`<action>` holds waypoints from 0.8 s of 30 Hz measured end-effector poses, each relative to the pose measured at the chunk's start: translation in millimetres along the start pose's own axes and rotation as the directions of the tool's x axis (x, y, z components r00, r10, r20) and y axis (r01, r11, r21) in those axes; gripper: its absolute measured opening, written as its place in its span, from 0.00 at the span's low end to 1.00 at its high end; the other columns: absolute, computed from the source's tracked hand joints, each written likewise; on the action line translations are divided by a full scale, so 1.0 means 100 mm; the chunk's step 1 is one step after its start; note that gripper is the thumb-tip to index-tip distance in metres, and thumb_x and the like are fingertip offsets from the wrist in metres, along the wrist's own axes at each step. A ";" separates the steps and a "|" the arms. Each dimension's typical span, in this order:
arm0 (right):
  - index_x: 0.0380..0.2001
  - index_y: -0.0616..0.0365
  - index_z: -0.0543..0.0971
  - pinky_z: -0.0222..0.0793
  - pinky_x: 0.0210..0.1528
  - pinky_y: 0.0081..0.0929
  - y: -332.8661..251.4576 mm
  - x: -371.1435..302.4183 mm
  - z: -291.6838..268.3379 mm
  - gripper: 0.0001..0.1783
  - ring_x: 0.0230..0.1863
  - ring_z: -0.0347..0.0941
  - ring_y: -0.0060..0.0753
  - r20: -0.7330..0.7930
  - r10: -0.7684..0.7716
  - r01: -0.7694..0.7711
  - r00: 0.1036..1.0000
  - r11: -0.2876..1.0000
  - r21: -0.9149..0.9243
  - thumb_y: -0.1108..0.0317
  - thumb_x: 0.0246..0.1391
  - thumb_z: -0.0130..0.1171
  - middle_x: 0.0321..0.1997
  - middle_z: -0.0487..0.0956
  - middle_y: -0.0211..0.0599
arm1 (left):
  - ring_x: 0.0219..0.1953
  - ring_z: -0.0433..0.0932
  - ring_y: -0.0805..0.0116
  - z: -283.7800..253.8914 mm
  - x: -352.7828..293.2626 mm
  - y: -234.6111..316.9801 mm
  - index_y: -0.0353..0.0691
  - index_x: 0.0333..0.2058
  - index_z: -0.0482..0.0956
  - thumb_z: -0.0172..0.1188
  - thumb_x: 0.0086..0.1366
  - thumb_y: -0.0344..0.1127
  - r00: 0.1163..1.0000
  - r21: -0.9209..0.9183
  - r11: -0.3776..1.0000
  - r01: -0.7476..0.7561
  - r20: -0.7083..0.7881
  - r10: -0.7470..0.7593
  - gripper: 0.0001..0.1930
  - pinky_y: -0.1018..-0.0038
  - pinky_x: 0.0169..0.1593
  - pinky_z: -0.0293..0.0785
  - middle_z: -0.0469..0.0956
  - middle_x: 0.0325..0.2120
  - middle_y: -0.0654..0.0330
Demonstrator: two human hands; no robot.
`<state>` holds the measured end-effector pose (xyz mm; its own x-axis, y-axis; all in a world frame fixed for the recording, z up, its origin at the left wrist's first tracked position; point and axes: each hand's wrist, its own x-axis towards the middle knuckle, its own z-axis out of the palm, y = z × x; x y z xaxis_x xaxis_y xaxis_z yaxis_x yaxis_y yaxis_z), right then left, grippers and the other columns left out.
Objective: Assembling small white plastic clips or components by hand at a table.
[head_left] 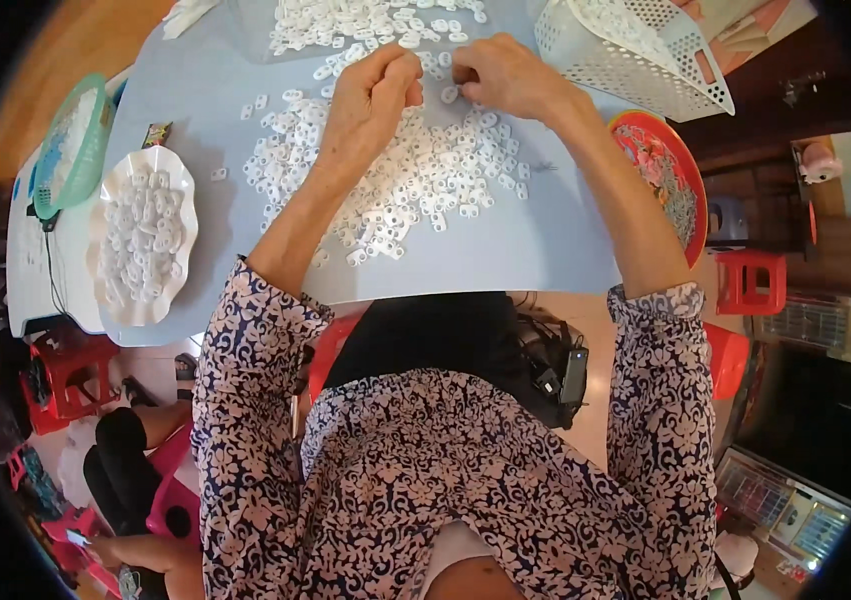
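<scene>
Many small white oval plastic pieces with dark spots or holes [445,170] lie in a loose heap on the light blue table [515,260]. My left hand [375,95] is closed above the far part of this heap, its fingers curled in; what it holds, if anything, is hidden. To its right, a short gap away, my right hand [510,78] has bent fingers drawn together, with a few white pieces close by its fingertips. I cannot make out anything in its grip. Beyond both hands, a clear tray [255,45] carries more such pieces.
On the left stand a wavy-rimmed white dish [183,255] of white pieces and a green basket [105,125]. A perforated white basket [645,85] is at the far right, beside a red bowl [700,200] of small grey metal-looking parts. Another person [135,450] sits at lower left.
</scene>
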<state>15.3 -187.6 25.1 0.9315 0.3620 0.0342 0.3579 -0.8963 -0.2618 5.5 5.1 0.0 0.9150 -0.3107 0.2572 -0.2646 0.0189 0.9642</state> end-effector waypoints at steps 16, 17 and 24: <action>0.31 0.62 0.81 0.70 0.32 0.26 -0.03 -0.10 -0.10 0.12 0.26 0.75 0.32 0.036 0.061 -0.069 0.998 0.950 0.304 0.69 0.39 0.61 0.27 0.81 0.37 | 0.21 0.62 0.82 0.00 0.01 -0.05 0.36 0.27 0.75 0.47 0.63 0.38 1.000 -0.046 0.999 -0.007 0.017 0.008 0.13 0.81 0.25 0.59 0.70 0.18 0.67; 0.31 0.63 0.81 0.69 0.31 0.23 -0.01 -0.11 -0.06 0.11 0.26 0.74 0.27 -0.003 0.095 -0.079 0.995 0.843 0.532 0.70 0.42 0.61 0.27 0.80 0.35 | 0.21 0.62 0.82 0.00 0.01 -0.04 0.36 0.27 0.75 0.47 0.63 0.38 1.000 -0.045 0.999 -0.007 0.016 0.008 0.13 0.81 0.25 0.59 0.70 0.18 0.67; 0.37 0.65 0.79 0.67 0.30 0.14 -0.17 -0.20 0.12 0.09 0.27 0.71 0.16 -0.207 0.207 0.103 0.956 0.422 0.901 0.72 0.54 0.58 0.28 0.79 0.29 | 0.28 0.70 0.79 0.03 -0.01 -0.02 0.35 0.33 0.75 0.51 0.65 0.37 0.987 0.007 0.998 0.061 0.150 -0.062 0.10 0.80 0.37 0.68 0.72 0.21 0.66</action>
<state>-9.9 -175.9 17.3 0.9782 0.1076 0.1778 0.1895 -0.1104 -0.9757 4.8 2.7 -2.6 0.8736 -0.4504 0.1844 -0.2101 -0.0072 0.9776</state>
